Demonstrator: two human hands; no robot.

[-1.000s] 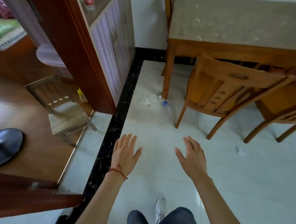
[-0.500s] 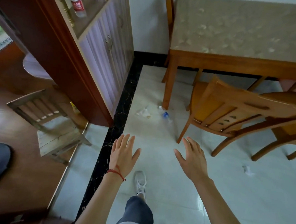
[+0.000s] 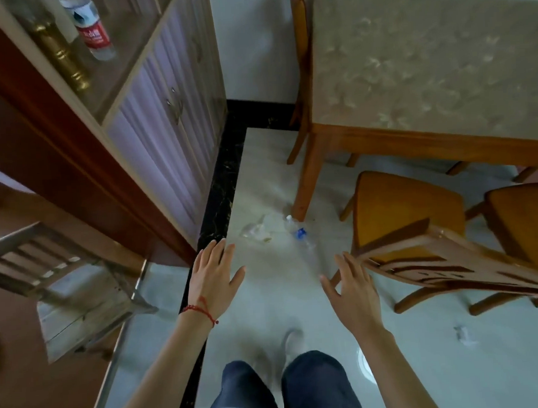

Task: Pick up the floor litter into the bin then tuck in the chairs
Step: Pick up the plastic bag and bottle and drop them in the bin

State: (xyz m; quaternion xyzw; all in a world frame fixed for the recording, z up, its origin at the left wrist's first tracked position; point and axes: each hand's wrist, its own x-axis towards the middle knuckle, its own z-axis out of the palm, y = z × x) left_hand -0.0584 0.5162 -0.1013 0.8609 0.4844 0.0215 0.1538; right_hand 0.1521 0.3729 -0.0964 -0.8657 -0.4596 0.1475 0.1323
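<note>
Both hands empty, fingers spread, left hand (image 3: 214,277) and right hand (image 3: 353,293) at centre frame over pale floor; clear bottle (image 3: 301,237) and crumpled wrapper (image 3: 256,231) lie just above them, paper scrap (image 3: 463,335) lower right.

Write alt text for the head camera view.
Two empty, open hands, left hand and right hand, reach toward litter on a pale tiled floor: a clear plastic bottle, a crumpled wrapper and a paper scrap. Wooden chairs stand pulled out from a table.
</note>
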